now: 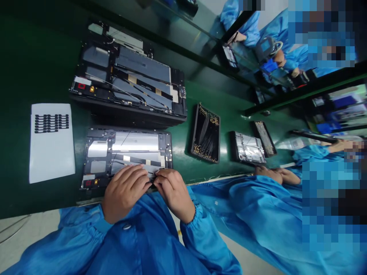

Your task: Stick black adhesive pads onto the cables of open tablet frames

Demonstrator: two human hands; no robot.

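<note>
An opened tablet chassis (pixel 126 151) with silver plates and black cables lies on the green belt (pixel 17 68) close to me. My left hand (pixel 123 193) rests on its near edge with the fingers curled and pressed down on the inner parts. My right hand (pixel 174 191) sits beside it, fingers bent, its fingertips meeting the left hand's on a small dark part at the chassis edge. What lies under the fingertips is hidden. Both arms wear blue sleeves.
A second opened tablet (pixel 129 82) lies farther back. A white sheet (pixel 51 141) with rows of black stickers sits to the left. A black tray (pixel 205 133) of small cables and another chassis (pixel 248 147) lie right, by a co-worker's hands (pixel 272 175).
</note>
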